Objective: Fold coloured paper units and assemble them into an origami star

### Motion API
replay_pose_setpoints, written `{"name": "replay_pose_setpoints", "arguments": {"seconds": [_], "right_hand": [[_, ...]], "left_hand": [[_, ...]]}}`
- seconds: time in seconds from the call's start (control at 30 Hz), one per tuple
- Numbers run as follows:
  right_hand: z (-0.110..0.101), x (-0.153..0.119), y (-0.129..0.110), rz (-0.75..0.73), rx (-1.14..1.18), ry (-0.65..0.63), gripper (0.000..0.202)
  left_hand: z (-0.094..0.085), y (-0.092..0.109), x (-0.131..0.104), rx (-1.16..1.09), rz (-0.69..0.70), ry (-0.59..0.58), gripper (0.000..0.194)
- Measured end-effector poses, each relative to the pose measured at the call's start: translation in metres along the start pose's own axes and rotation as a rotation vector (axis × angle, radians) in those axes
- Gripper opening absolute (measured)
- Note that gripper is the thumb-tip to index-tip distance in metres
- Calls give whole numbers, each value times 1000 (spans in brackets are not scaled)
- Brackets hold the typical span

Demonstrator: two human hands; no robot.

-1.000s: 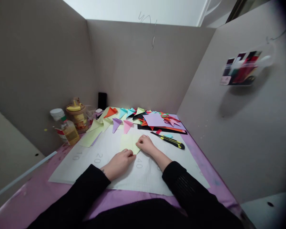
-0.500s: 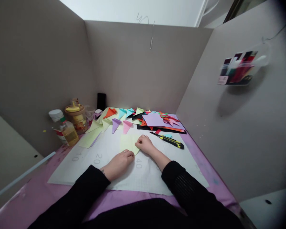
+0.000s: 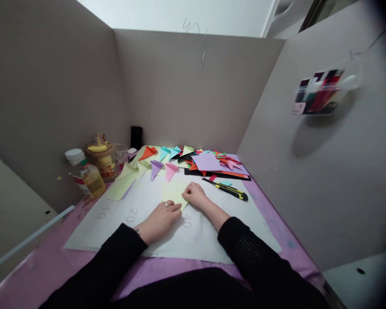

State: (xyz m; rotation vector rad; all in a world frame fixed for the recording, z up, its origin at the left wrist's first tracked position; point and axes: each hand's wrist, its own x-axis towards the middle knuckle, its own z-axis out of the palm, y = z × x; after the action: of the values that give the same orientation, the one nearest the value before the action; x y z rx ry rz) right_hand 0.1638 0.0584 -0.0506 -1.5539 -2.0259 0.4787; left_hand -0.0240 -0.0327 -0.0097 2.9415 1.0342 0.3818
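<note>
A pale yellow-green sheet of paper [image 3: 171,192] lies in front of me on the white mat [image 3: 116,231], with its right edge folded over. My right hand [image 3: 194,195] is closed in a pinch at that folded edge. At the sheet's near edge, my left hand [image 3: 162,218] holds the paper with bent fingers, a ring on one of them; the thumb is largely hidden. To the right of my hands lies a black and yellow utility knife [image 3: 227,190]. Folded paper pieces, one purple [image 3: 156,169] and one pink [image 3: 171,171], rest just beyond the sheet.
Coloured paper, topped by a lilac sheet [image 3: 207,162], is piled at the back right. A glue bottle [image 3: 93,180] and a brown tub [image 3: 103,161] stand at the left, a black phone [image 3: 136,137] at the back. Grey panels [image 3: 193,94] enclose the table.
My left hand's fingers have shifted and spread slightly, showing the ring more clearly. My right hand keeps its pinch on the sheet's edge. The view has moved slightly.
</note>
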Motion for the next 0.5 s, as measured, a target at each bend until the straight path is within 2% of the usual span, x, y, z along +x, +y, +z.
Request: {"name": "replay_pose_setpoints", "arguments": {"seconds": [0.1, 0.2, 0.33, 0.43, 0.5], "right_hand": [[-7, -3, -2, -36, 63, 42, 5], [-21, -15, -4, -178, 172, 136, 22], [-35, -45, -10, -500, 75, -51, 37], [-37, -65, -15, -562, -71, -161, 41], [-37, -71, -17, -568, -152, -184, 38]], "left_hand": [[2, -2, -2, 26, 5, -1, 19], [1, -4, -3, 32, 5, -5, 19], [-1, -4, -3, 27, 6, -30, 18], [-1, -4, -3, 34, 6, -43, 24], [-1, -4, -3, 34, 2, -55, 27]]}}
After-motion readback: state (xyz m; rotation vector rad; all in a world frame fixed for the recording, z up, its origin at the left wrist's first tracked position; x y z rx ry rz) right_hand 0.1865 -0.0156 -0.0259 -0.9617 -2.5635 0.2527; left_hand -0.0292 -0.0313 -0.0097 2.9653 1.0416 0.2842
